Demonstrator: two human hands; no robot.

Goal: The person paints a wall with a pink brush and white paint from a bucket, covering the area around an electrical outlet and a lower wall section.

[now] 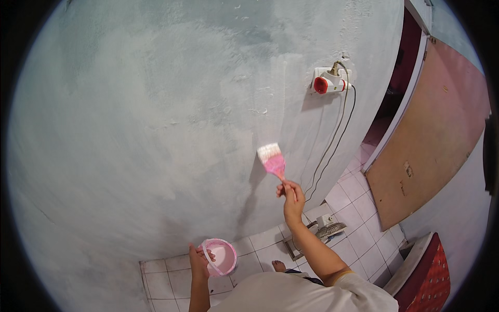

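A pink-handled paintbrush with white-coated bristles is gripped by the handle in my right hand, fingers closed around it. Its bristles are at the wall, which carries patchy white paint over pale blue-grey; whether they touch it I cannot tell. Down at the left, my left hand holds a small pink bucket by its rim and pale handle, some fingers reaching over the edge. Whitish-pink paint lies inside the bucket.
To the right of the brush, a wall socket bears a white-and-red adapter with dangling cords. A fan stands on the tiled floor by my right forearm. Further right are a brown door and a red-patterned item.
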